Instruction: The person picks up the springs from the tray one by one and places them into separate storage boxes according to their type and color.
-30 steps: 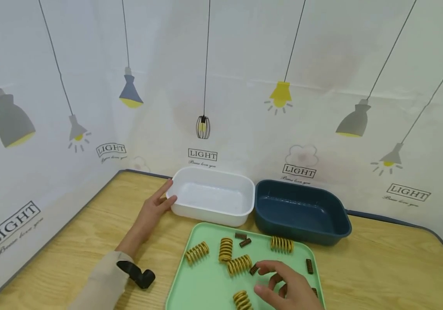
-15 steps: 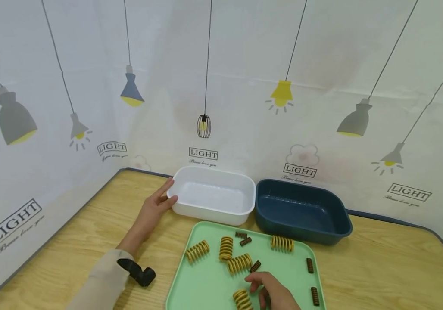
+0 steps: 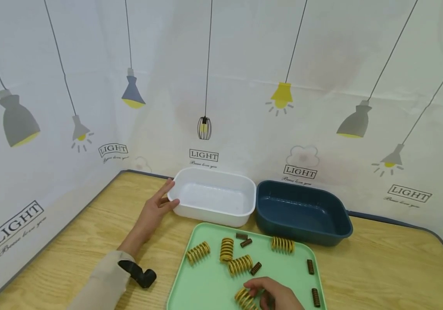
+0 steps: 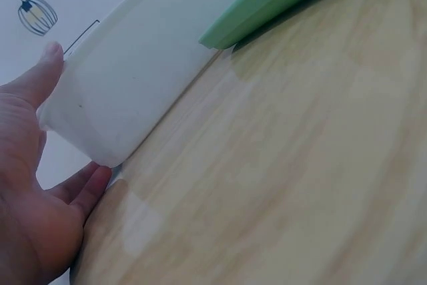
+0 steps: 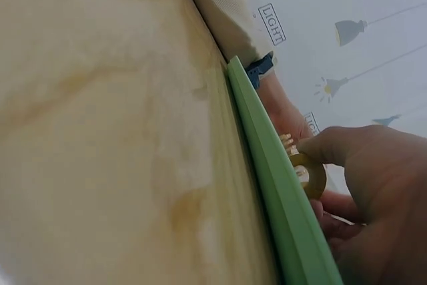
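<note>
Gold spring (image 3: 245, 299) seemingly in right grip (image 3: 277, 294) — "LIGHT" (image 3: 204, 155) behind

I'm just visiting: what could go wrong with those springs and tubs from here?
1. The large gold metal coil spring at the right hand is round, so it might slip and roll across the pale green tray.
2. Reaching for the small dark brown coil spring could nudge the neighbouring gold spring.
3. The left hand touches the white rectangular tub; a push might bump the dark blue tub close beside it.
</note>
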`<state>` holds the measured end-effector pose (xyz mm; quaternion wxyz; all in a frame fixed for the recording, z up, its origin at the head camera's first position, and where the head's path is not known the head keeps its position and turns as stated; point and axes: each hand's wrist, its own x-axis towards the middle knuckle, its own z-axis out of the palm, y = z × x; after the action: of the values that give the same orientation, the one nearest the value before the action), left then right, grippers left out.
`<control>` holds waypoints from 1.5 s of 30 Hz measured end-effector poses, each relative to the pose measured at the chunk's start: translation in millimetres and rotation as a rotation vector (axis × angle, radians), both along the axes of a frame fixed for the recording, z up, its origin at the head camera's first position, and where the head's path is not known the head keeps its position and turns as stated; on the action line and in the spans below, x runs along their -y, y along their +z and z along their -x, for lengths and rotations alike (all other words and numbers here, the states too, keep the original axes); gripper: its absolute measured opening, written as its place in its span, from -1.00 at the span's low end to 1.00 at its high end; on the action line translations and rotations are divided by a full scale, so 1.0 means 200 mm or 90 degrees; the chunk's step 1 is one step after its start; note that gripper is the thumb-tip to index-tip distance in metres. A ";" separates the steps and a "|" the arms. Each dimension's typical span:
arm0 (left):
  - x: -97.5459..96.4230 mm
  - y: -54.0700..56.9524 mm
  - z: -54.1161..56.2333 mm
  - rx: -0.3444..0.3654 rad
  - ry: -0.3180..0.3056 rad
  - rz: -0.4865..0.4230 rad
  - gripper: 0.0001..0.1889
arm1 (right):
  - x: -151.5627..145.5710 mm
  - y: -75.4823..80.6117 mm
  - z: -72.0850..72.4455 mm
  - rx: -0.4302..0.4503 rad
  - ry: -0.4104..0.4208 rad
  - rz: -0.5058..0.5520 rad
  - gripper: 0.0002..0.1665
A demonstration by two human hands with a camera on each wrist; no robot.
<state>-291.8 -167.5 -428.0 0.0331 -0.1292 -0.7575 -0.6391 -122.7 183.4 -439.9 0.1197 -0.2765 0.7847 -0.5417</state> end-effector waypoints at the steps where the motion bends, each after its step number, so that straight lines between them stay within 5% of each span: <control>1: -0.01 0.02 -0.02 0.000 0.000 0.004 -0.33 | 0.00 0.00 0.00 -0.012 0.012 0.010 -0.56; 6: -0.02 0.09 -0.07 -0.002 0.000 0.007 -0.34 | -0.02 0.01 0.01 -0.044 0.039 0.023 -0.58; 16: 0.01 -0.05 0.04 -0.004 -0.002 -0.019 -0.33 | -0.04 0.02 0.02 0.013 0.082 0.079 -0.56; 21: 0.02 -0.07 0.05 -0.014 0.001 -0.005 -0.30 | -0.04 0.00 0.02 0.004 0.044 0.056 -0.56; 26: 0.03 -0.07 0.04 -0.012 0.004 -0.004 -0.28 | -0.03 0.00 0.02 0.060 -0.005 0.042 -0.59; 37: 0.02 -0.07 0.03 -0.001 0.008 -0.014 -0.30 | -0.07 0.02 0.04 0.049 -0.017 0.024 -0.63; 45: 0.01 -0.07 0.04 0.005 0.012 -0.009 -0.30 | -0.09 0.16 0.08 0.144 -0.098 -0.021 -0.50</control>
<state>-299.1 -170.1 -441.3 0.0371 -0.1194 -0.7541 -0.6447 -139.1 201.8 -407.5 0.1698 -0.1506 0.7941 -0.5638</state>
